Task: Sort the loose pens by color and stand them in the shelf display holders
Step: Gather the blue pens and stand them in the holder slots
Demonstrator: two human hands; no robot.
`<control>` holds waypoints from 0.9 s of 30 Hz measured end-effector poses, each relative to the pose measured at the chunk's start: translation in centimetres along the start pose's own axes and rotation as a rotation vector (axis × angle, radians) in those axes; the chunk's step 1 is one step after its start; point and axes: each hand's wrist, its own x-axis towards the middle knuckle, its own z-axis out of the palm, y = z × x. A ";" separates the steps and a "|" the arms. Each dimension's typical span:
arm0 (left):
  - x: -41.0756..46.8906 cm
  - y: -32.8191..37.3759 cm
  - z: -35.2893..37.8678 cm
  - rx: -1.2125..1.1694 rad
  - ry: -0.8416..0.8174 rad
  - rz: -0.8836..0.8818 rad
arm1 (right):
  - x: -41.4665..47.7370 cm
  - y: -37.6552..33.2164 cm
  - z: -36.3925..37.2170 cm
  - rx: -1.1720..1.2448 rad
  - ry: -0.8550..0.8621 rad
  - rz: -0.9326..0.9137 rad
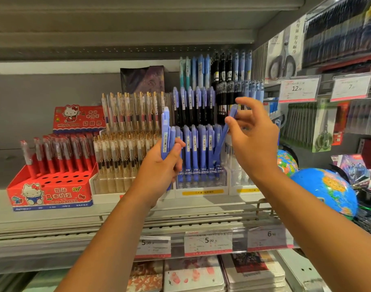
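Blue pen (222, 137), tilted, is pinched by the right hand (252, 133), its tip at the clear holder's (201, 180) front right corner on the shelf (201, 209). The left hand (161, 165) grips a spare bunch (166, 131) upright. Entering slanted, it may miss its hole and topple neighbouring pens (194, 144).

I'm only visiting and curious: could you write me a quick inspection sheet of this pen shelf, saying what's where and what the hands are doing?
Surface: white shop shelf, price tags along its front rail.
Job's things: clear holder with standing blue pens; bundle of blue pens; single blue pen, tilted, tip down near the holder's right end.
Clutter: red Hello Kitty box, front holes empty; gold-clip pens beside it.
Hands: left hand grips the bundle; right hand pinches the single blue pen near its top.
Cables: nothing seen.
Surroundings: globes at right, packaged scissors above them, notebooks on the shelf below.
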 end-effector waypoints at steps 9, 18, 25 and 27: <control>0.1 0.2 0.0 -0.222 0.012 -0.111 | -0.8 0.4 0.4 -0.289 -0.172 -0.029; 0.3 -0.1 -0.1 -0.143 0.028 -0.113 | 0.2 0.0 1.6 -0.628 -0.389 -0.013; 0.0 0.1 -0.1 -0.089 0.023 -0.041 | 0.4 -0.4 2.2 -0.798 -0.494 -0.021; -0.1 0.2 0.0 -0.066 0.025 -0.024 | 0.1 -0.3 2.1 -0.820 -0.497 -0.033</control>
